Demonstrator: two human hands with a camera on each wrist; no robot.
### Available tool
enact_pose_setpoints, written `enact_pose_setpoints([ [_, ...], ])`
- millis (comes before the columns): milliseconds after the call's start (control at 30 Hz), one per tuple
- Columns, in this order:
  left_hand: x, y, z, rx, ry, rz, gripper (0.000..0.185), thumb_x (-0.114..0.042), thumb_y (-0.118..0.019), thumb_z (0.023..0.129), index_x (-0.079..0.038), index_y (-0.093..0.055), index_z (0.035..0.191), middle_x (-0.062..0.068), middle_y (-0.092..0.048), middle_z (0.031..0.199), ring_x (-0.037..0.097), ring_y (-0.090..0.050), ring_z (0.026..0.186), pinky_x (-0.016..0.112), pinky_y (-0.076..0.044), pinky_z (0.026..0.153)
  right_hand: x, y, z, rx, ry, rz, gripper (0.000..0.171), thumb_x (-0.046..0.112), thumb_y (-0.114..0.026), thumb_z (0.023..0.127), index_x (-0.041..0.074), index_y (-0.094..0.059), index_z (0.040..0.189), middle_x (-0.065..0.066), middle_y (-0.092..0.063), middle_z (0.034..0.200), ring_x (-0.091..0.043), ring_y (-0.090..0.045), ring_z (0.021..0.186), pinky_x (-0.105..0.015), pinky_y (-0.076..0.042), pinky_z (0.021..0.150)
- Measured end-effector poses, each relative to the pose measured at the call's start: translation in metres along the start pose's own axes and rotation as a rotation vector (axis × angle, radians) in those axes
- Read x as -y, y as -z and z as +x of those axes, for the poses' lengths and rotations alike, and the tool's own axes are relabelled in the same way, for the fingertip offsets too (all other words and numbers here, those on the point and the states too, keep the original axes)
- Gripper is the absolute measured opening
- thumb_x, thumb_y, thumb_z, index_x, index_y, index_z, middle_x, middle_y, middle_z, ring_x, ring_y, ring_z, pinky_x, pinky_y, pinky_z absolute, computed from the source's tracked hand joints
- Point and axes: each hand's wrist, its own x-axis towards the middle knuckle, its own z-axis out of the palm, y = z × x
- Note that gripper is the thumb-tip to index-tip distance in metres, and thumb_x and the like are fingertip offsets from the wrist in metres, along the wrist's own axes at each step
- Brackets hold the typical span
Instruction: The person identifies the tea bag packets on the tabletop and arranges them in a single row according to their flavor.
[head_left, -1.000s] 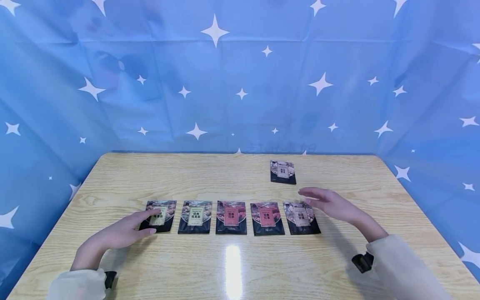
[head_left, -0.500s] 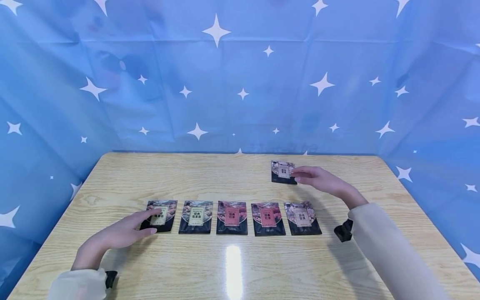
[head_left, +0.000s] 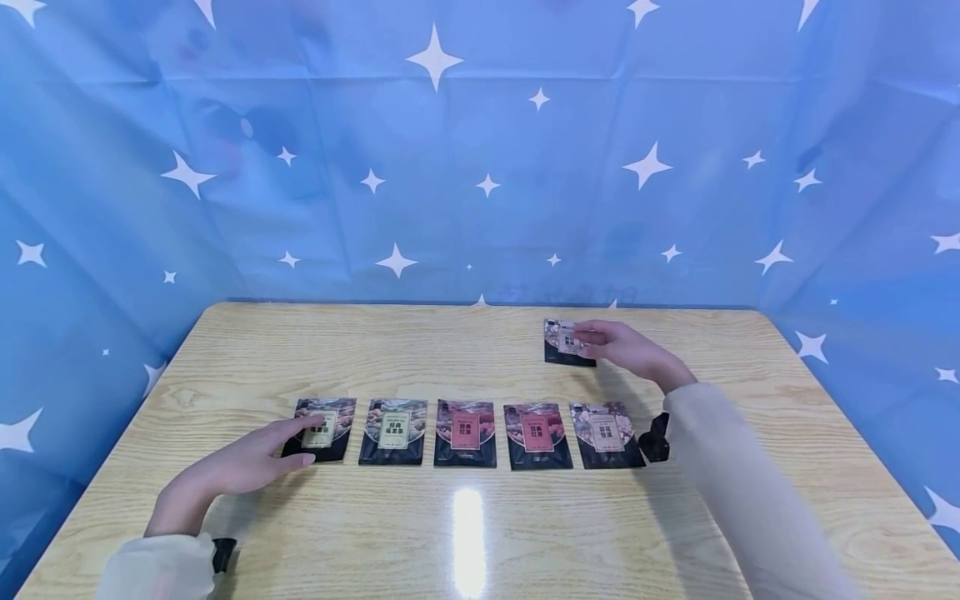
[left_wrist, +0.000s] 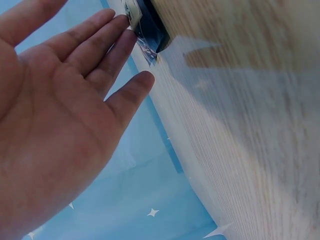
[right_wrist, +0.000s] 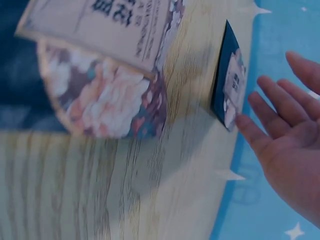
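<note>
Several black tea sachets with floral prints lie in a row. My left hand is at the leftmost green-label sachet, its fingertips overlapping it in the head view; the left wrist view shows the fingers extended and slightly bent. Beyond the row's right end lies a separate pale-label sachet. Over its right side my right hand reaches with loosely straight fingers; in the right wrist view, the little finger is close to that sachet. Whether it touches, I cannot tell. A matching pale-label sachet ends the row.
Between the row's ends lie another green-label sachet and two red-label sachets, one left and one right. All rest on a light wooden table. A blue star-patterned cloth stands behind and at both sides.
My right hand has moved away and to the left, from above the row's right-end sachet to over the separate far sachet. The left hand and the sachets stay in place.
</note>
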Motion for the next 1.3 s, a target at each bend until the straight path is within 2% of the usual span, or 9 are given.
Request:
enact_pose_setpoints([
  [200, 0.000, 0.000, 0.000, 0.006, -0.007, 0.000, 0.060, -0.027, -0.054, 0.093, 0.003, -0.030, 0.140, 0.031, -0.026, 0.140, 0.051, -0.021, 0.126, 0.064, -0.026, 0.093, 0.001, -0.004, 0.012, -0.026, -0.025, 0.031, 0.051, 0.004, -0.043, 0.096, -0.002, -0.024, 0.143, -0.022, -0.027, 0.144, -0.039, -0.023, 0.132, -0.053, -0.020, 0.105],
  [367, 0.001, 0.000, 0.001, 0.008, -0.002, -0.008, 0.060, -0.027, -0.053, 0.093, 0.003, -0.030, 0.140, 0.031, -0.026, 0.140, 0.051, -0.020, 0.126, 0.064, -0.026, 0.093, 0.002, -0.011, 0.020, -0.020, -0.023, 0.070, 0.051, 0.000, -0.040, 0.095, -0.005, -0.021, 0.143, -0.025, -0.023, 0.145, -0.040, -0.020, 0.132, -0.053, -0.020, 0.105],
  [667, 0.000, 0.001, 0.001, 0.010, 0.003, -0.008, 0.060, -0.027, -0.054, 0.093, 0.002, -0.031, 0.140, 0.031, -0.025, 0.140, 0.051, -0.020, 0.126, 0.064, -0.026, 0.093, -0.001, -0.015, 0.023, -0.020, -0.063, 0.029, 0.049, 0.006, -0.040, 0.097, -0.006, -0.022, 0.142, -0.027, -0.024, 0.143, -0.040, -0.022, 0.132, -0.051, -0.022, 0.105],
  [933, 0.001, 0.000, 0.001, -0.002, -0.012, -0.005, 0.061, -0.027, -0.054, 0.093, 0.004, -0.030, 0.140, 0.033, -0.026, 0.139, 0.052, -0.020, 0.126, 0.064, -0.025, 0.093, -0.020, 0.004, 0.000, -0.023, -0.072, 0.045, 0.050, 0.006, -0.039, 0.097, -0.004, -0.021, 0.143, -0.025, -0.024, 0.144, -0.041, -0.020, 0.132, -0.053, -0.019, 0.105],
  [1300, 0.001, 0.000, 0.001, -0.001, -0.002, -0.008, 0.060, -0.025, -0.055, 0.092, 0.005, -0.031, 0.139, 0.033, -0.026, 0.139, 0.052, -0.021, 0.126, 0.064, -0.026, 0.093, -0.054, 0.031, -0.055, -0.046, -0.067, 0.025, 0.049, 0.011, -0.041, 0.098, -0.006, -0.024, 0.141, -0.028, -0.025, 0.143, -0.044, -0.021, 0.130, -0.057, -0.022, 0.102],
])
